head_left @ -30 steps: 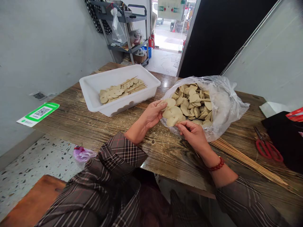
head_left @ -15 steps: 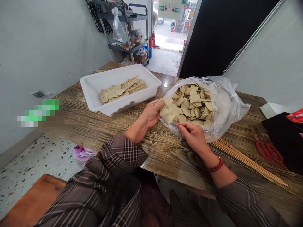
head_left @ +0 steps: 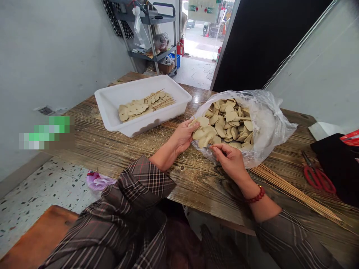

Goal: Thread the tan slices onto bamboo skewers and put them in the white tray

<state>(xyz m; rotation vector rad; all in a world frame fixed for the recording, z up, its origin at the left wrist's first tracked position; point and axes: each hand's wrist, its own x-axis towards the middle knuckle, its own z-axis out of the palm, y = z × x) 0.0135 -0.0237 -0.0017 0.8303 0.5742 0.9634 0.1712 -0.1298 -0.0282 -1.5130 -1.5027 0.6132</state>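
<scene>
Pinched in your left hand [head_left: 182, 137] are several overlapping discs [head_left: 204, 134], at the near left edge of the bag [head_left: 269, 121]. Your right hand [head_left: 232, 160], close to the bag's near edge, grips a thin stick [head_left: 211, 144] between thumb and fingers. The stick's tip is hard to make out, but it seems to pass into the discs, so the step in hand looks like threading. The next move calls for a light push in line with the stick, with the discs supported so they don't tear.

More discs fill the bag's open mouth. Left of the bag, a white tub [head_left: 157, 120] holds discs and sticks. To the bag's near right lie a bundle of sticks [head_left: 294, 191] and, farther right, red-handled scissors [head_left: 319, 178].

Everything rests on a worn, dark-grained wooden table [head_left: 126, 151]. Beyond the bag, to its left, stand a shelved cart [head_left: 165, 19] and a bright doorway [head_left: 199, 45]; a black panel [head_left: 252, 41] rises behind the bag.
</scene>
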